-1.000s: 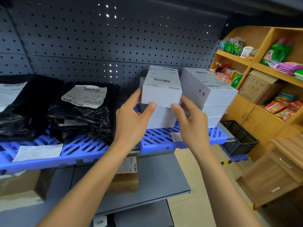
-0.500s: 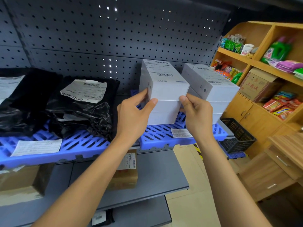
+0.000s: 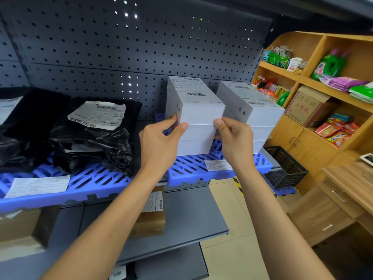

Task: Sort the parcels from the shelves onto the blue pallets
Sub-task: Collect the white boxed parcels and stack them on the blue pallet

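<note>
A white parcel box (image 3: 198,110) with a barcode label lies on top of a stack of white boxes on the right blue pallet (image 3: 193,170). My left hand (image 3: 161,142) grips its lower left corner, thumb on the front and fingers on the side. My right hand (image 3: 234,140) pinches its lower right corner. A second stack of white boxes (image 3: 254,112) stands just to the right. Black plastic parcels (image 3: 94,136) with paper labels lie on the left blue pallet (image 3: 86,182).
A grey pegboard (image 3: 141,49) backs the shelf. On the grey shelf below sit brown cardboard parcels (image 3: 149,221). To the right stand a wooden cabinet (image 3: 314,126) with goods, a black crate (image 3: 286,166) on the floor and a wooden desk (image 3: 351,184).
The white box came down from a tilted hold onto the stack and now lies squared on it. Both hands moved from under it to its lower front corners.
</note>
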### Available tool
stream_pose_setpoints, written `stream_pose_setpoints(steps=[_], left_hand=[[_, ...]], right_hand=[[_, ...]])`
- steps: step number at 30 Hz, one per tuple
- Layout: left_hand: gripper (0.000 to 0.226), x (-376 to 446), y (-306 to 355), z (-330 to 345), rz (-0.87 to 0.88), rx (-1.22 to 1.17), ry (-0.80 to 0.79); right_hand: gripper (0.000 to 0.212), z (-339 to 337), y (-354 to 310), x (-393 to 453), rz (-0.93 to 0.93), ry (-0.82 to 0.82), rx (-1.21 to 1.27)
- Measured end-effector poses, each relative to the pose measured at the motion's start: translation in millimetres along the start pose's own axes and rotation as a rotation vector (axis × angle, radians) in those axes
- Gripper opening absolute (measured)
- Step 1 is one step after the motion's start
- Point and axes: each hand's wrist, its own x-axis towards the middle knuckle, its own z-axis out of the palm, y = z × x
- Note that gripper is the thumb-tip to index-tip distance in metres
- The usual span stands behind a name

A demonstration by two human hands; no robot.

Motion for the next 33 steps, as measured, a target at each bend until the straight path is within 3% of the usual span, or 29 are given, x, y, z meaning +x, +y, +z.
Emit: stream_pose_setpoints(steps=[6, 14, 19, 21, 24, 26, 29, 33], left_hand=[[0.018, 1.3, -1.2, 0.3, 0.041, 0.054, 0.013], [0.026, -0.4, -4.5, 4.3, 0.031, 0.025, 0.036], [0.028, -2.2, -3.8, 3.2, 0.01, 0.025, 0.036], [0.03, -2.1, -4.7, 2.4, -0.029, 0.009, 0.038], [0.045, -3.6, -5.7, 1.5, -0.073, -0.021, 0.014], [0.062, -6.0, -2.8, 1.4, -0.094, -0.064, -0.021], [0.068, -6.4, 4.2, 2.9, -0.097, -0.098, -0.073], [0.078, 1.9, 8.7, 8.8, -0.082, -0.086, -0.108]], right_hand=[[0.026, -0.4, 0.8, -1.8, 0.009, 0.004, 0.004], [0.026, 1.0, 2.0, -0.7, 0.031, 0.031, -0.011], [0.043, 8.2, 4.6, -6.3, -0.014, 0.085, -0.064], [0.038, 7.2, -0.5, -9.9, -0.018, 0.059, -0.089], [0.02, -0.8, -11.5, -22.5, -0.033, 0.029, -0.111], [0.028, -10.8, -18.4, -33.7, -0.02, 0.064, -0.09], [0.03, -34.3, -27.8, -45.6, -0.05, 0.176, -0.101], [0.033, -72.2, -29.9, -40.9, -0.274, 0.291, -0.316]])
